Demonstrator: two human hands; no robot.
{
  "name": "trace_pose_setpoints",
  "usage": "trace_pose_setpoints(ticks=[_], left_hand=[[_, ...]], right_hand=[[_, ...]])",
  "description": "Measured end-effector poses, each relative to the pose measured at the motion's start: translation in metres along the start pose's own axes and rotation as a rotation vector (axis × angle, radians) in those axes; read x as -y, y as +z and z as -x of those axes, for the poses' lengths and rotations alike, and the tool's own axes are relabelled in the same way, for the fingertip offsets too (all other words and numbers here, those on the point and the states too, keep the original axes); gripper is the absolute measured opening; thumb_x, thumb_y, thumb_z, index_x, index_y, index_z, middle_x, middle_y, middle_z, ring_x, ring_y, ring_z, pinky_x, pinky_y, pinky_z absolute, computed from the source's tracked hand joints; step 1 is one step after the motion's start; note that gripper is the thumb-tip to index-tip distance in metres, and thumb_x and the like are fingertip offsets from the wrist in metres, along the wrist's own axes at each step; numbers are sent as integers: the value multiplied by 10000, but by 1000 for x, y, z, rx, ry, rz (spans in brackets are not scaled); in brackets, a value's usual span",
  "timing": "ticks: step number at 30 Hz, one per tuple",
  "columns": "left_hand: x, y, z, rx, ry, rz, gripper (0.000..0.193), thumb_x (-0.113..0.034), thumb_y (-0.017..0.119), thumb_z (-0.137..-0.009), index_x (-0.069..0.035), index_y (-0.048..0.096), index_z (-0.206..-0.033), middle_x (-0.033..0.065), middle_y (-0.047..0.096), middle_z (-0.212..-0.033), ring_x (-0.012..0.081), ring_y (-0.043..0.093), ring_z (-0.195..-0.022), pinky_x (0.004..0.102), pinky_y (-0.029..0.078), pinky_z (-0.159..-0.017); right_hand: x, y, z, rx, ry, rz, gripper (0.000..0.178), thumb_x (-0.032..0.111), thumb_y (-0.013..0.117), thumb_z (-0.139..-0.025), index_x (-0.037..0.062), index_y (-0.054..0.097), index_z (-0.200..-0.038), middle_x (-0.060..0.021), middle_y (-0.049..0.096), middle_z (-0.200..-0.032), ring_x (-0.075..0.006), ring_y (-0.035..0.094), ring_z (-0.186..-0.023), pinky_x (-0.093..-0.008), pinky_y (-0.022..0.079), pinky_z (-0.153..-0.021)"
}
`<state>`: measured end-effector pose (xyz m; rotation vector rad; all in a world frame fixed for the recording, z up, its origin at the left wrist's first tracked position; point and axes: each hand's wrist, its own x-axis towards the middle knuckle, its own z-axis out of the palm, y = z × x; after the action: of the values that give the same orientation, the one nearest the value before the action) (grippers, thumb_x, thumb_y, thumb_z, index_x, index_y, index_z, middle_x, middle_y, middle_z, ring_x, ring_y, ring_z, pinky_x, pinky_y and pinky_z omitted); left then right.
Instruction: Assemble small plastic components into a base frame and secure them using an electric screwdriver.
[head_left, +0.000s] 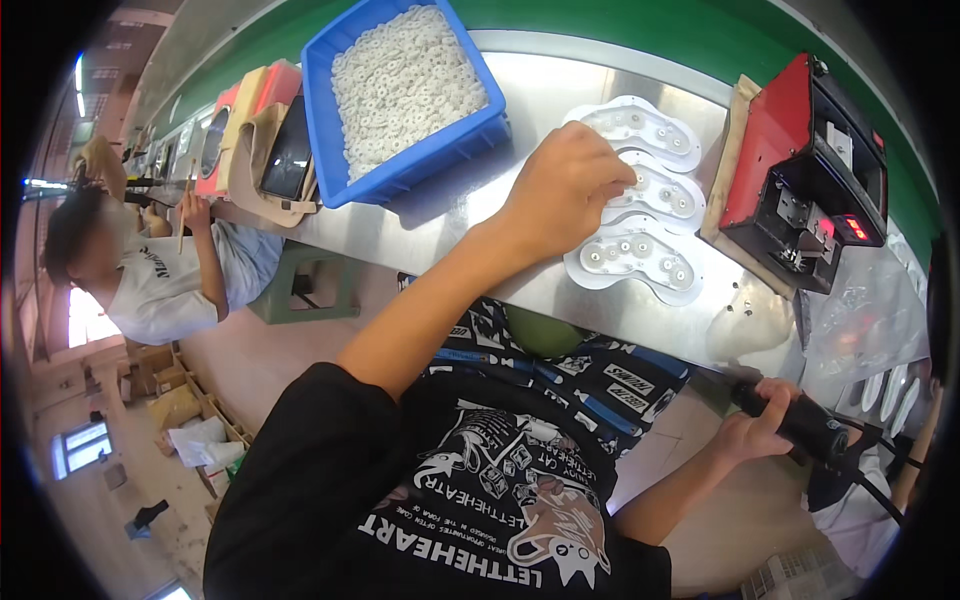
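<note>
Three white figure-eight-shaped plastic shells lie in a row on the metal table: a far shell (655,125), a middle shell (690,185) and a near shell (655,270). Small round translucent discs sit in them. My left hand (570,185) is over the left part of the middle shell, thumb and fingertips pinched together; what they hold, if anything, is too small to make out. Lower right, off the table's near edge, my right hand (757,428) wraps around a black cylindrical power screwdriver (812,430). Its tip points left toward the edge.
A blue bin (400,180) full of small white ring-shaped pieces stands left on the metal table (450,215). At right are a red and black screw feeder (775,150), a pale lump with dark screws (750,325) and clear plastic bags (865,310). Another person (150,260) sits far left.
</note>
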<state>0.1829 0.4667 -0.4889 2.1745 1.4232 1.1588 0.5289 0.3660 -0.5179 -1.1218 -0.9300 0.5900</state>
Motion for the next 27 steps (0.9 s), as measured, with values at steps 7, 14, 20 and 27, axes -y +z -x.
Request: trace_pose_setpoints(ticks=[7, 14, 20, 27], left_hand=[[5, 18, 8, -144, 29, -52, 133, 42, 722, -800, -42, 752, -897, 91, 697, -902, 263, 666, -831, 353, 547, -722], [11, 14, 8, -163, -74, -13, 129, 2, 770, -786, -38, 769, -909, 77, 693, -956, 257, 691, -810, 340, 562, -715], [-2, -3, -2, -189, -95, -44, 133, -40, 776, -802, -58, 777, -934, 80, 691, -996, 243, 681, -850, 352, 550, -728], [5, 14, 2, -27, -88, -72, 58, -77, 744, -823, -67, 761, -877, 94, 676, -1013, 308, 594, -978, 401, 489, -857]], right_hand=[[3, -2, -3, 26, -36, -36, 145, -2, 673, -869, -30, 563, -961, -88, 574, -773, -175, 532, -685, -311, 481, -665], [-5, -6, -5, 6, -25, -10, 348, 12, 686, -886, -81, 500, -1165, -91, 586, -781, -178, 562, -712, -319, 496, -685], [-9, -8, -3, 32, -40, -40, 349, 10, 675, -900, -79, 493, -1185, -87, 591, -800, -182, 538, -717, -329, 491, -684], [-4, -15, -3, 76, -75, -38, 187, 6, 662, -898, -27, 516, -1011, -88, 573, -802, -177, 531, -713, -321, 476, -672]])
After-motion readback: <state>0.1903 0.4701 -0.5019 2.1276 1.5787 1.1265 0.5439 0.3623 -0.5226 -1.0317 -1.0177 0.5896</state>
